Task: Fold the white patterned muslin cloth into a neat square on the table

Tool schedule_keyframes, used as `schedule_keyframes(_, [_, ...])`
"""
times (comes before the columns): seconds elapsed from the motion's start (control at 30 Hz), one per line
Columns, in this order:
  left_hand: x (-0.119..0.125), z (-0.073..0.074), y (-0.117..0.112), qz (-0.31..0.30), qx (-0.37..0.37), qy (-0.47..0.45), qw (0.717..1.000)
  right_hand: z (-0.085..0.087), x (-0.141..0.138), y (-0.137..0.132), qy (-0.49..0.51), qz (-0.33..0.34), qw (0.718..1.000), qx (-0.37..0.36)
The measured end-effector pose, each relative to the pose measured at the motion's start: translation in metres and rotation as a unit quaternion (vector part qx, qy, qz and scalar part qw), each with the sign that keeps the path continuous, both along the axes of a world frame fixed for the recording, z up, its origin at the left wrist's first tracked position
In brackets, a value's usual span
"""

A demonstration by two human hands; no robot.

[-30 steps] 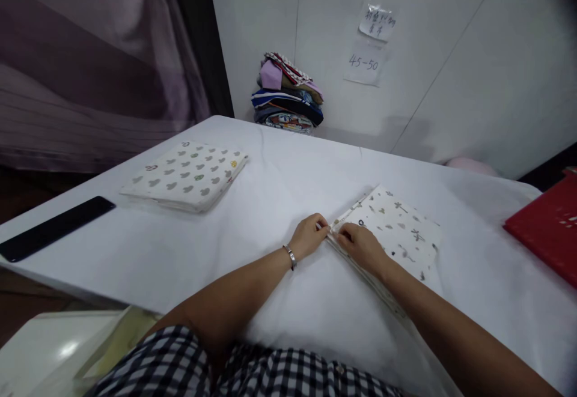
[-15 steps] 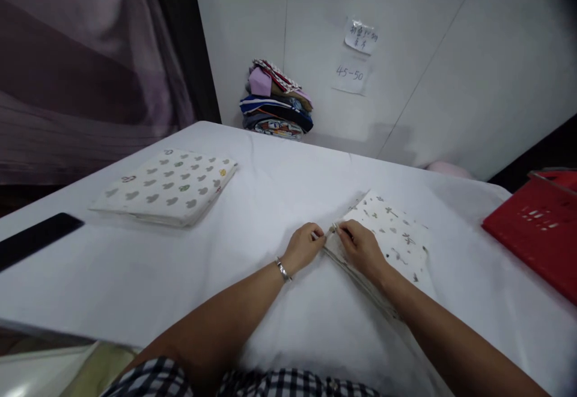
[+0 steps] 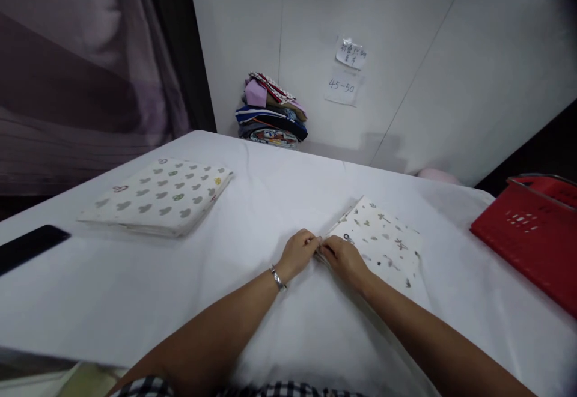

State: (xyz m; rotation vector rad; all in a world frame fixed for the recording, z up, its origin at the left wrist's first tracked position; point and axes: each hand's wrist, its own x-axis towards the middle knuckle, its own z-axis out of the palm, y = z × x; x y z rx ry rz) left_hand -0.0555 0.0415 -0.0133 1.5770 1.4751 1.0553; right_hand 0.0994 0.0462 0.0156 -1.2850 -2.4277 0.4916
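A folded cream cloth [image 3: 383,235] with small grey and brown prints lies on the white table, right of the middle. My left hand [image 3: 297,253], with a silver bracelet at the wrist, pinches the cloth's left corner. Right beside it my right hand [image 3: 345,259] is closed on the same corner, its fingertips nearly touching the left ones. The hands partly hide that corner. Farther left lies a second folded cloth [image 3: 164,196], cream with grey mushroom-like shapes and a few coloured ones.
On the white table [image 3: 216,301], a dark flat object [image 3: 31,247] lies at the left edge and a red plastic basket [image 3: 532,235] stands at the right. Folded fabrics [image 3: 273,112] are stacked beyond the far edge, near a wall with paper signs [image 3: 342,87]. A curtain [image 3: 81,72] hangs at the left.
My right hand has moved slightly left and down, closer to my left hand at the cloth's corner. The view has tilted up a little, so the surroundings appear lower.
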Motion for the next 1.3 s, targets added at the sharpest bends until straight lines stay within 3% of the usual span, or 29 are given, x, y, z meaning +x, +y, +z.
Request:
schedule_keyframes(0.1, [0.001,-0.001,0.0,0.008,-0.003,0.014,1.0,0.008,0.007,0.001,0.051,0.067,0.995,-0.06])
schedule_keyframes(0.17, [0.003,-0.001,-0.002,0.013,0.004,0.021,1.0,0.013,0.018,0.009,0.081,0.077,0.99,-0.085])
schedule_keyframes(0.23, [0.005,0.0,-0.004,0.017,0.028,0.026,0.999,0.017,0.033,0.025,0.092,0.027,0.994,-0.054])
schedule_keyframes(0.33, [0.007,0.003,-0.008,0.013,0.091,0.063,0.994,0.019,0.054,0.055,0.058,-0.039,0.996,0.049])
schedule_keyframes(0.47, [0.008,0.004,-0.013,-0.022,0.172,0.157,0.972,0.018,0.069,0.084,-0.033,0.024,0.997,0.071])
schedule_keyframes(0.7, [0.008,0.004,-0.014,-0.064,0.264,0.271,0.923,0.025,0.069,0.088,-0.123,0.091,0.986,0.071])
schedule_keyframes(1.0, [0.008,0.005,-0.016,-0.074,0.253,0.243,0.933,0.028,0.077,0.098,-0.129,0.085,0.988,0.028])
schedule_keyframes(1.17, [0.007,0.007,-0.013,-0.026,0.181,0.185,0.965,0.026,0.073,0.108,-0.117,0.094,0.988,0.024])
schedule_keyframes(1.3, [0.007,0.006,-0.011,0.009,0.135,0.177,0.975,0.017,0.069,0.112,-0.114,0.088,0.989,0.031])
